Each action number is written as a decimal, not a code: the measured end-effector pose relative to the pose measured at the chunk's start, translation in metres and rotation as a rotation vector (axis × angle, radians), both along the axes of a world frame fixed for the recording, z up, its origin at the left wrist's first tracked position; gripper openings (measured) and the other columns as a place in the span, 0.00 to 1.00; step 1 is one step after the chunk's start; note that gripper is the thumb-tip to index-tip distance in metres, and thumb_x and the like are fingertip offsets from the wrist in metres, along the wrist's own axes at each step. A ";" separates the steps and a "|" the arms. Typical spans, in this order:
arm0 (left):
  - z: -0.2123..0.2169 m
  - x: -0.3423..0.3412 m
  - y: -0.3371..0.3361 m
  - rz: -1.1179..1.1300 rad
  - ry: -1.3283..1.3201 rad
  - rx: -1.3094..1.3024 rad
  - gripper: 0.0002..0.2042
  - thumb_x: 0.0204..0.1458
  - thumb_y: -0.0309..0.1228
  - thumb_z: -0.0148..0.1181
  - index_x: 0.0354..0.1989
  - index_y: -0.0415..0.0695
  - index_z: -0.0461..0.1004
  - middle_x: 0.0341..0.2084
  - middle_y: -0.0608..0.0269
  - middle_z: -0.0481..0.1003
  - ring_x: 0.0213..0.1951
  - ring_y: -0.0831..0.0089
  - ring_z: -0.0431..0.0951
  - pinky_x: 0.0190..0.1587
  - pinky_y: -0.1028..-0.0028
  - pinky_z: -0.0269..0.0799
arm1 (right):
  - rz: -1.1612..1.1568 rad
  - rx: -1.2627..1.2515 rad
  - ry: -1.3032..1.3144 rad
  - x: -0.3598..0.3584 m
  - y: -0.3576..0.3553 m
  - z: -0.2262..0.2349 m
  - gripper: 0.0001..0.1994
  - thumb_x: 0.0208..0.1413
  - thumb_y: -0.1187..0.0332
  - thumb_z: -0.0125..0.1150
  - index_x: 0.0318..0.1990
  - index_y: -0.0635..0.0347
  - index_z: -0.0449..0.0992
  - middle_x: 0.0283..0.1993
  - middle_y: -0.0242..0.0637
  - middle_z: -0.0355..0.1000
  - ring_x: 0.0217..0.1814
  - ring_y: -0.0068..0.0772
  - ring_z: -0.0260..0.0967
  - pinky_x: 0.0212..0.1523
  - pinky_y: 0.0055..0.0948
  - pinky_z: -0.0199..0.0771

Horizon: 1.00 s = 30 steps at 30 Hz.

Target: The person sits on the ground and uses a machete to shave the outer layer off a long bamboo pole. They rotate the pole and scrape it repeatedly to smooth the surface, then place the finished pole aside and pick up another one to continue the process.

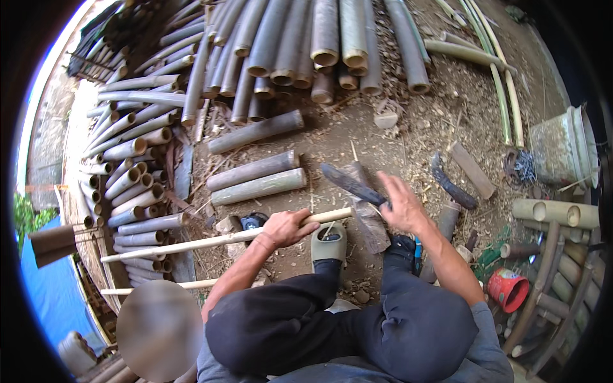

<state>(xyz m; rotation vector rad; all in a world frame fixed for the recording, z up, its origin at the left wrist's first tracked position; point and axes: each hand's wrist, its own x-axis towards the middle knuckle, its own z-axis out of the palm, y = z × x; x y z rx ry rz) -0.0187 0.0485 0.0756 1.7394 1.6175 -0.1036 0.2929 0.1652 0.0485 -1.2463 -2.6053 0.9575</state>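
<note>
My left hand (pixel 287 228) is closed around a long, pale, slender pole (pixel 211 244) near its right end. The pole slants down to the left across the front of my legs. My right hand (pixel 402 203) has its fingers stretched out, beside the end of a dark, slightly curved blade-like piece (pixel 348 182). Whether it touches that piece, I cannot tell. The dark piece rests across a wooden block (pixel 370 228), which lies on the ground between my feet. Left of the block is my shoe (pixel 329 246).
Stacked bamboo tubes (pixel 281 45) fill the back and left. Short bamboo lengths (pixel 255 186) lie nearer. A dark curved piece (pixel 450 182) and a plank (pixel 472 170) lie to the right, with a red bucket (pixel 507 289), a pale bucket (pixel 562 147) and a bamboo frame (pixel 543 293).
</note>
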 end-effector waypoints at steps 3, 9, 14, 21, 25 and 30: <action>-0.012 -0.003 0.006 0.035 -0.021 -0.116 0.23 0.63 0.55 0.45 0.41 0.46 0.74 0.27 0.44 0.77 0.36 0.43 0.77 0.38 0.50 0.70 | -0.152 -0.066 -0.173 0.038 -0.012 -0.049 0.39 0.50 0.64 0.61 0.70 0.61 0.54 0.61 0.56 0.62 0.60 0.55 0.63 0.63 0.47 0.63; -0.052 0.007 0.020 -0.007 -0.117 -0.041 0.22 0.61 0.53 0.50 0.41 0.44 0.75 0.28 0.46 0.78 0.35 0.43 0.77 0.38 0.52 0.70 | -0.254 -0.197 0.037 0.046 -0.037 -0.081 0.34 0.52 0.59 0.63 0.66 0.59 0.60 0.52 0.54 0.70 0.51 0.48 0.72 0.56 0.44 0.71; -0.062 0.008 0.032 0.032 -0.175 -0.078 0.20 0.58 0.50 0.57 0.39 0.42 0.73 0.24 0.45 0.77 0.31 0.43 0.78 0.35 0.53 0.71 | -0.380 -0.417 0.251 0.036 -0.045 -0.041 0.26 0.55 0.61 0.60 0.59 0.64 0.67 0.43 0.56 0.74 0.45 0.49 0.76 0.48 0.42 0.73; -0.072 0.019 0.056 0.062 -0.108 -0.003 0.21 0.60 0.52 0.53 0.48 0.47 0.73 0.33 0.45 0.79 0.39 0.46 0.79 0.41 0.52 0.71 | -0.506 -0.386 0.306 0.029 -0.048 -0.038 0.19 0.60 0.62 0.59 0.51 0.69 0.70 0.38 0.55 0.75 0.36 0.52 0.77 0.37 0.39 0.75; -0.081 0.025 0.058 0.025 -0.104 -0.084 0.22 0.60 0.53 0.52 0.46 0.45 0.74 0.36 0.47 0.78 0.41 0.47 0.78 0.43 0.53 0.72 | -0.441 -0.299 0.230 0.012 -0.038 -0.027 0.17 0.60 0.65 0.59 0.51 0.68 0.71 0.41 0.55 0.75 0.38 0.52 0.77 0.38 0.42 0.76; -0.098 0.020 0.064 -0.037 -0.228 -0.058 0.22 0.58 0.51 0.55 0.47 0.44 0.75 0.33 0.44 0.77 0.40 0.44 0.78 0.43 0.53 0.72 | -0.401 -0.150 0.143 0.005 -0.037 -0.045 0.18 0.59 0.66 0.58 0.54 0.67 0.70 0.39 0.50 0.74 0.37 0.50 0.76 0.38 0.42 0.76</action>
